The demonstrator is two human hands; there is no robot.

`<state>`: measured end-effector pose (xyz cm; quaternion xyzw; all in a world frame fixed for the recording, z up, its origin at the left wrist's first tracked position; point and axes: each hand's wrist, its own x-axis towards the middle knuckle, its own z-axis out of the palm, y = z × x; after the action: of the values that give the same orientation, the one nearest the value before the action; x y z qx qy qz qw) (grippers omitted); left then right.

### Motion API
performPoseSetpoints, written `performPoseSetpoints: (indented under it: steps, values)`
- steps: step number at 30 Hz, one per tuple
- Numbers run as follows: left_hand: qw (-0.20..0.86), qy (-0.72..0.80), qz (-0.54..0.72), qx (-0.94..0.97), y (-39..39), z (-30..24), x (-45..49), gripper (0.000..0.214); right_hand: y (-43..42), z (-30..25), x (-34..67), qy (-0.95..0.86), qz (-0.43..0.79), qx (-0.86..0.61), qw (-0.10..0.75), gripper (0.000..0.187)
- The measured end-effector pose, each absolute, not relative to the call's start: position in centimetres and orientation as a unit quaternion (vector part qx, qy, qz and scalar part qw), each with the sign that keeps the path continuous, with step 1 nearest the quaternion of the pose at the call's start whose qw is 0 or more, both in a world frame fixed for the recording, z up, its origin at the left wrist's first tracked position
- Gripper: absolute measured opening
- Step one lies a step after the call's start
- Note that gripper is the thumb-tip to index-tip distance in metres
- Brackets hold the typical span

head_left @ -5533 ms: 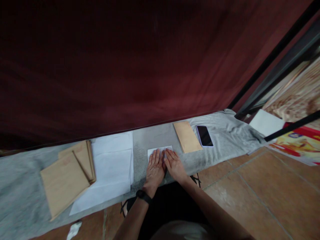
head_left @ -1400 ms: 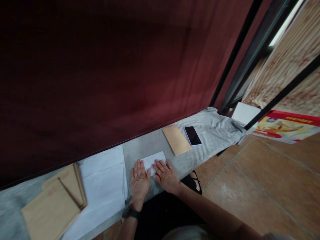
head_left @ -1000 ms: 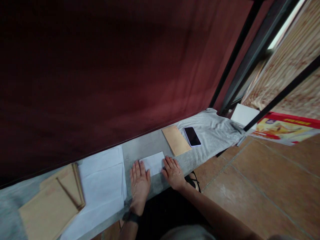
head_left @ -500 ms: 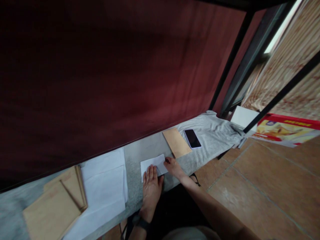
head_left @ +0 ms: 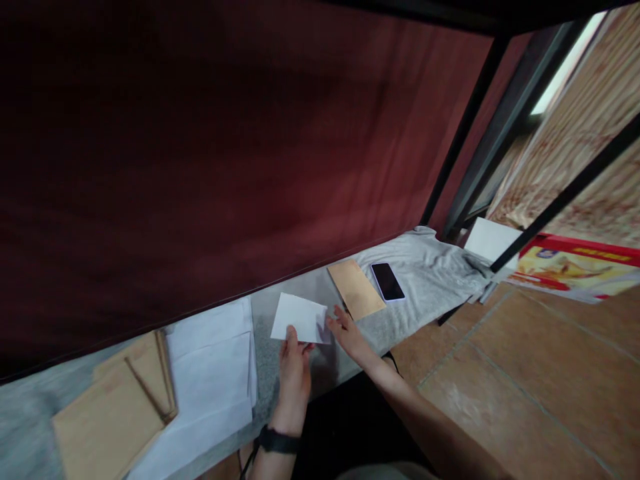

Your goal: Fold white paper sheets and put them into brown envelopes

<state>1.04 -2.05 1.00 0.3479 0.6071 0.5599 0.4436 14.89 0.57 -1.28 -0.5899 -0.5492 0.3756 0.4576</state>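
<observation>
A small folded white paper (head_left: 299,318) is lifted off the grey cloth-covered ledge (head_left: 430,273). My left hand (head_left: 294,368) pinches its lower edge, thumb on top. My right hand (head_left: 345,331) is just right of the paper, fingers spread, fingertips at its right edge, holding nothing that I can see. A black watch sits on my left wrist.
A brown envelope (head_left: 355,297) and a dark-screened phone (head_left: 387,281) lie to the right of my hands. White sheets (head_left: 210,373) and a stack of brown envelopes (head_left: 120,403) lie to the left. A dark red curtain hangs behind; tiled floor lies at right.
The folded paper lay flat under both palms; now my left hand has picked it up off the ledge and my right hand has slid off to its right edge.
</observation>
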Motion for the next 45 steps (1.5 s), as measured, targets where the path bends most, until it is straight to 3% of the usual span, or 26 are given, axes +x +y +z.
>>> performPoseSetpoints:
  steps: [4,7,14,18,24,28,33,37,40,45]
  values:
    - [0.536,0.565,0.589,0.214,-2.8,-0.9,1.7,0.036,0.4,-4.1,15.2,-0.523,0.431,-0.585,0.446,0.052]
    - [0.518,0.589,0.580,0.218,-3.3,-1.9,0.8,0.026,0.6,-5.1,15.3,-0.533,0.414,-0.586,0.449,0.048]
    - [0.428,0.660,0.530,0.317,-3.0,-2.2,-3.7,0.049,1.1,-5.3,15.8,-0.610,0.276,-0.616,0.415,0.050]
    - [0.364,0.701,0.471,0.393,-2.8,-1.7,-4.0,0.044,0.8,-5.0,15.6,-0.669,0.179,-0.627,0.355,0.056]
    - [0.220,0.776,0.261,0.531,-3.0,-1.1,-3.1,0.035,-1.0,-3.6,15.1,-0.745,0.066,-0.604,0.274,0.057]
    - [0.200,0.786,0.221,0.542,-3.3,-1.2,-2.9,0.033,-2.6,-3.7,14.1,-0.820,0.053,-0.520,0.235,0.048]
    - [0.154,0.788,0.188,0.566,-3.8,-1.1,-3.0,0.034,-3.4,-4.5,13.7,-0.831,0.036,-0.514,0.211,0.050]
    - [0.047,0.690,0.212,0.690,-3.9,-2.0,-1.5,0.045,-3.3,-4.9,14.0,-0.836,0.037,-0.505,0.213,0.051]
    - [0.053,0.588,0.220,0.776,-4.0,-3.6,0.4,0.054,-3.3,-5.1,14.2,-0.845,0.028,-0.492,0.208,0.056]
    - [0.041,0.602,0.194,0.773,-4.8,-5.6,0.6,0.064,-3.5,-5.6,14.4,-0.850,0.014,-0.487,0.200,0.062]
